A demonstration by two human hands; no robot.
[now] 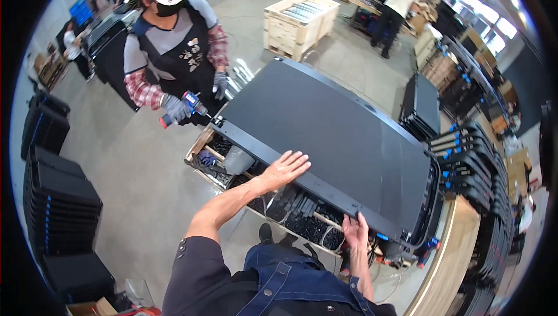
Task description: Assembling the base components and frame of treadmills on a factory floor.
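Observation:
A large black flat panel (325, 124) with a dark rail along its near edge lies before me. My left hand (285, 172) rests palm down on that edge, fingers stretched out. Farther right, my right hand (356, 233) holds the near rail from below, its thumb up against the side; some of its fingers are hidden. At the panel's far left corner, a co-worker's gloved hand (175, 108) holds a power drill (195, 103), its tip at a small metal fitting (218, 121).
Under the panel's near side, a wooden parts tray (200, 168) holds small black parts and a clear plastic bag (237, 160). Black panels (61, 200) are stacked at left, black frames (474, 165) at right. A wooden crate (285, 34) stands behind; a wooden board (447, 258) lies nearby.

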